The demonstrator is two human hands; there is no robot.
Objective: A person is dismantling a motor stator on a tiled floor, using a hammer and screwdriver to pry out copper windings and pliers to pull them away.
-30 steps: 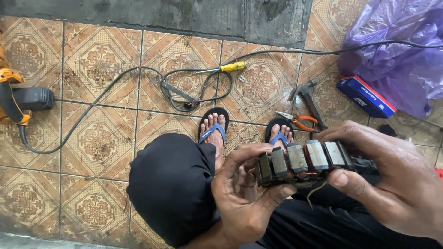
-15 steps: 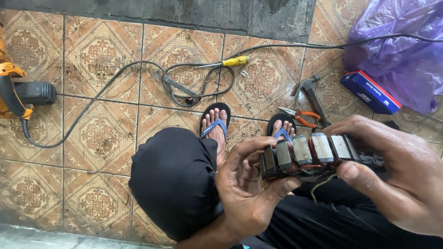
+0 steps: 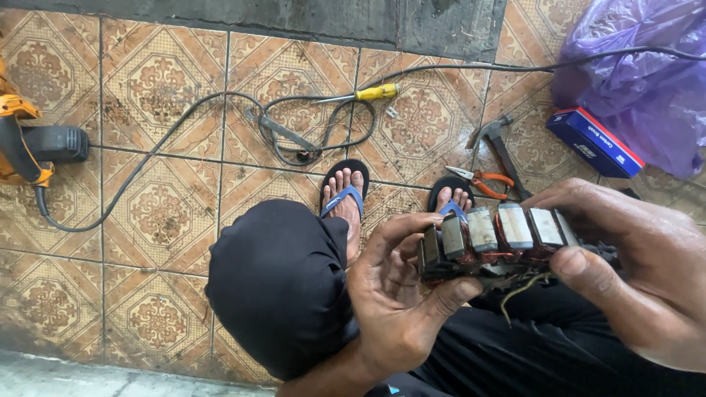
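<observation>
Both hands grip one thing over the lap: the left hand (image 3: 401,305), palm up with fingers curled, cups the near end of a grimy motor stator core (image 3: 494,242), a row of grey steel pole blocks wound with copper-coloured wire, while the right hand (image 3: 640,276) closes over its far end, thumb pressed against the underside and fingers arched across the top. The core's long axis runs roughly level from left to right, the pole faces turned up toward the camera, and a stray wire hangs from beneath it. Under it lie black trousers (image 3: 287,283) on bent knees and two feet in blue-strapped black sandals (image 3: 344,195). Beyond them, on the worn patterned brown floor tiles (image 3: 158,213), rest orange-handled pliers (image 3: 482,179) beside a steel claw hammer (image 3: 496,147), a yellow-handled screwdriver (image 3: 360,94) amid a looping black cable (image 3: 184,132), an orange and black power tool (image 3: 33,147) at the left edge, and a blue cardboard box (image 3: 594,142) against a crumpled purple plastic bag (image 3: 640,70).
</observation>
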